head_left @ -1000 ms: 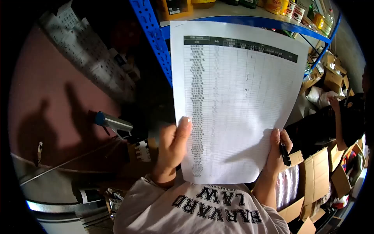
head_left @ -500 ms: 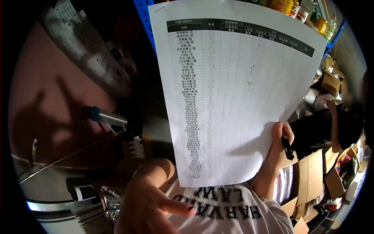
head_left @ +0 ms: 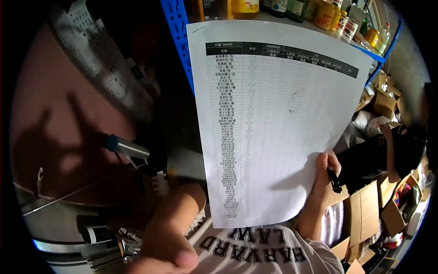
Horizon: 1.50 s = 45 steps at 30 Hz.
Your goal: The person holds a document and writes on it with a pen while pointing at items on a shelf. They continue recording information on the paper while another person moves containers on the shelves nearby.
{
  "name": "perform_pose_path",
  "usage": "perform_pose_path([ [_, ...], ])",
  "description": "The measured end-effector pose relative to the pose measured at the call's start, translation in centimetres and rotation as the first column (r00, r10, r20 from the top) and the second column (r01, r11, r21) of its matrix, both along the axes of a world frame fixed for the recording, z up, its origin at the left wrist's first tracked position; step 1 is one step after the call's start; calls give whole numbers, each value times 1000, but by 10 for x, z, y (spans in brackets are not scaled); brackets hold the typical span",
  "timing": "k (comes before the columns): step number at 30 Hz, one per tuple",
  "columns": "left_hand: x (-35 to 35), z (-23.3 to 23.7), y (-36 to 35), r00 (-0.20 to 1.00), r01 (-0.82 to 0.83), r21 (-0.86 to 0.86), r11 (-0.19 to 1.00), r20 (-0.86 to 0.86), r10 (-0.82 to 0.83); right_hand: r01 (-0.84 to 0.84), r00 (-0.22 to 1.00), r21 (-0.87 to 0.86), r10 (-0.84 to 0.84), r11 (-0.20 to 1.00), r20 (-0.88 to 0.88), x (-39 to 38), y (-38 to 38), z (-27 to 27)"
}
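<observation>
A printed sheet of paper (head_left: 273,150) hangs upright in front of me, with a table of rows under a dark header and a few handwritten marks. My right hand (head_left: 325,182) grips its lower right edge, thumb on the front. A black pen-like object (head_left: 335,180) sticks out from the fingers of that same hand. Low at the left, my left hand (head_left: 166,258) is held in front of my body, away from the paper. It is blurred and partly cut off by the frame, so most of its fingers are hidden.
Beyond the sheet, a blue-framed shelf (head_left: 180,50) carries bottles and jars, among them a yellow-labelled jar (head_left: 325,16). Opened cardboard boxes (head_left: 362,212) stand at the right, near another person in black clothes (head_left: 365,155). A metallic cylinder (head_left: 127,146) is at the left.
The sheet now sits lower in view, and more of the shelf shows above it. My left hand has dropped toward the bottom left edge; its extended finger no longer shows.
</observation>
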<state>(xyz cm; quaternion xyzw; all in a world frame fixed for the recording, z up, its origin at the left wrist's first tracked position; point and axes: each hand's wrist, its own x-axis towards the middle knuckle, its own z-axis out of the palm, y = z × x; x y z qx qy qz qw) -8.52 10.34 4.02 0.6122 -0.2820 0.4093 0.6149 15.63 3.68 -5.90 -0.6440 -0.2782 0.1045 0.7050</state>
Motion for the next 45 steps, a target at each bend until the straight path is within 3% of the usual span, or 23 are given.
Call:
perform_pose_path([
  [4,21,-21,7,975,-172,-106,979,126,185,-8,998,16,9,1000,-58,-3,-6,-1],
  [7,23,-8,5,900,-244,-131,961,339,275,-2,1000,10,2,1000,-30,1,-6,-6],
  [12,20,24,-3,516,-329,-231,916,768,379,-16,999,40,18,999,-31,-4,-5,-5],
  [14,21,26,-2,379,-337,-278,900,835,399,-28,998,51,30,998,-48,-5,-6,-6],
  [15,20,23,-2,382,-359,-286,889,824,419,-40,998,63,44,997,-54,-5,-4,-6],
  [17,20,1,4,526,-485,-271,831,669,526,-45,997,92,51,995,-65,-5,-7,-6],
  [21,32,-88,30,716,-632,-97,769,306,627,-104,995,-47,105,993,3,0,-15,-14],
  [22,34,-99,29,565,-823,-11,568,82,821,-125,992,-33,125,992,-10,0,-15,-21],
  [23,32,-120,26,321,-933,131,334,-111,940,-145,989,-26,144,989,-20,-1,-16,-33],
  [25,29,-165,31,525,-839,-96,535,-400,751,-176,984,-81,174,981,-24,-4,-20,-32],
  [27,15,-176,29,682,-674,-374,636,-647,342,-172,985,-119,170,978,-31,-8,-21,-34],
  [29,-4,-207,30,772,-552,-660,510,-635,13,-200,977,-108,190,974,-93,-11,-22,-45],
  [31,-10,-226,34,814,-372,-715,592,-558,-162,-129,991,-162,132,978,5,-13,-25,-48],
  [32,-12,-233,30,691,-549,-568,613,-721,-48,-130,989,-202,141,971,41,-13,-29,-50],
  [33,-24,-249,36,449,-674,-307,672,-893,42,-133,985,-244,156,961,75,-12,-35,-51],
  [35,-2,-235,35,235,-762,-203,615,-972,-29,-109,984,-251,140,962,109,-9,-42,-52],
  [36,15,-224,26,273,-839,-293,458,-955,-111,-100,983,-255,136,962,125,-8,-45,-53],
  [37,30,-219,20,300,-855,-310,416,-950,-91,-92,987,-282,125,955,102,-6,-48,-56],
  [39,37,-246,29,386,-712,-357,605,-918,-89,-80,993,-348,105,934,52,-1,-55,-69],
  [41,51,-245,40,361,-598,-225,769,-932,8,-44,994,-334,76,942,82,3,-61,-81],
  [42,61,-234,39,326,-627,-168,761,-943,61,-32,993,-325,68,945,99,5,-63,-87],
  [43,65,-235,48,373,-535,-139,834,-924,86,-15,995,-331,46,943,89,8,-66,-93],
  [45,76,-225,47,271,-544,87,835,-923,273,19,998,-337,5,941,70,13,-71,-101],
])
